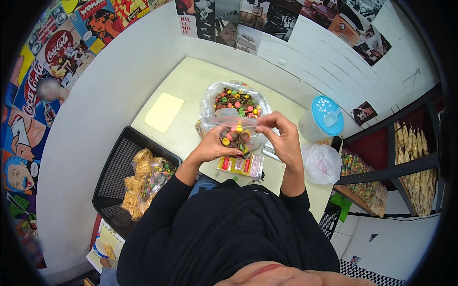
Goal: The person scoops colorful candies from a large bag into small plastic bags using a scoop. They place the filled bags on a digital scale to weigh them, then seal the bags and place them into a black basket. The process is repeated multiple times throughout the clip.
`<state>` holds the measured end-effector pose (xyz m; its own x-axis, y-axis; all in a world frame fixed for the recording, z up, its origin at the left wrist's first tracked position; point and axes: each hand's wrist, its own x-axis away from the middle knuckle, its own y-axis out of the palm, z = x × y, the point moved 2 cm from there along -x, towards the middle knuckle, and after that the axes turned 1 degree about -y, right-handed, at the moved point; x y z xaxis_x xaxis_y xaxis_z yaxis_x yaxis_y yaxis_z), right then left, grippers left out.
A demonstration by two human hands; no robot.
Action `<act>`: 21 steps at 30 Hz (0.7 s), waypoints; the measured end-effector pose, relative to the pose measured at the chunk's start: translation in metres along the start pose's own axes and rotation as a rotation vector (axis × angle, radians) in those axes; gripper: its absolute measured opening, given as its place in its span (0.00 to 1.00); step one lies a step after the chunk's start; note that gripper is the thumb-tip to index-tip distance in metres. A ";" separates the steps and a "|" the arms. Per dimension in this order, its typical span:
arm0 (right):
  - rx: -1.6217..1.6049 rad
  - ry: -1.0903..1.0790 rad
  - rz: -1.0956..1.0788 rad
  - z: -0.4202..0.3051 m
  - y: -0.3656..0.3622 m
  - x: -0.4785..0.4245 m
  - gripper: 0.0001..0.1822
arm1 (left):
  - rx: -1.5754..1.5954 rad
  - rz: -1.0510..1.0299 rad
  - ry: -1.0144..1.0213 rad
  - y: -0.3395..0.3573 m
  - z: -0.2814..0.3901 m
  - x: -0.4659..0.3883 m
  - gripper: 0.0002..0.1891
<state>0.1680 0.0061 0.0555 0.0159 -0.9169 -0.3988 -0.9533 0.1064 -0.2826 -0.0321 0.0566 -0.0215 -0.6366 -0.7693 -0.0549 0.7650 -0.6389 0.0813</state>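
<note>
A small clear zip bag (234,137) with brown, yellow, pink and green snack pieces hangs above the table. My left hand (211,146) grips its left side, thumb below and fingers behind. The fingertips of my right hand (284,137) pinch the top right corner, at the pink zip strip. Just beyond stands a large open plastic bag (266,107) full of the same colourful pieces (234,98), with a translucent scoop-like object (226,112) near its front rim. Under my hands lies a yellow and red pack of zip bags (238,165). Partly behind my right hand is a small grey device (271,152).
A yellow paper sheet (164,112) lies at left on the pale table (189,77). Left of the table, a black crate (107,182) holds filled snack bags (143,178). At right stand a blue-lidded tub (327,116), a white plastic bag (321,164) and shelves (390,169) of packed snacks. Another person's hand (105,262) shows at lower left.
</note>
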 end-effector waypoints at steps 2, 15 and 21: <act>0.002 -0.075 0.000 0.004 -0.002 0.004 0.09 | -0.019 0.009 0.033 0.000 -0.005 0.000 0.35; -0.016 0.077 0.112 0.010 -0.005 0.011 0.06 | -0.229 -0.015 0.054 0.009 -0.002 -0.001 0.33; -0.074 0.111 0.084 0.019 -0.001 0.026 0.07 | -0.107 -0.019 0.099 0.011 0.007 0.010 0.30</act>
<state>0.1755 -0.0102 0.0288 -0.0941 -0.9433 -0.3183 -0.9695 0.1594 -0.1860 -0.0309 0.0417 -0.0141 -0.6426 -0.7506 -0.1541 0.7621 -0.6470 -0.0266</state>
